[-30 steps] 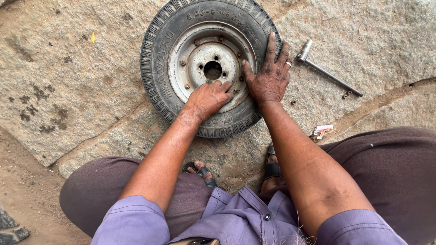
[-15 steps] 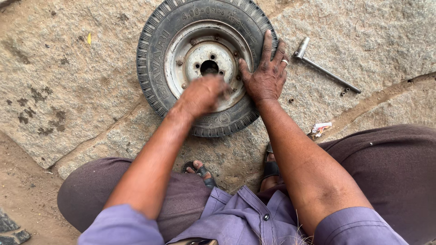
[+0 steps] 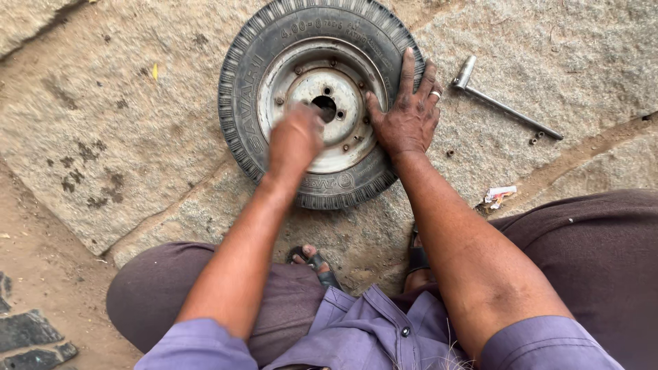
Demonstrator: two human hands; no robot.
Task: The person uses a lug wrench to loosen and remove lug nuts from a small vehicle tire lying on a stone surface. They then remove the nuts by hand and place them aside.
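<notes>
Rim work seems in hand: right hand (image 3: 409, 113) spread flat on wheel (image 3: 319, 99), steadying; left hand (image 3: 295, 140) (blurred, grip unclear) over its hub; firm bracing needed next.

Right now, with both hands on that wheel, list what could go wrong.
The right hand lies flat across tyre and metal rim; a shift of the wheel could pinch its fingers. The left hand is blurred over the hub, near its bolts. Small nuts lie loose by the socket wrench and could get lost.
</notes>
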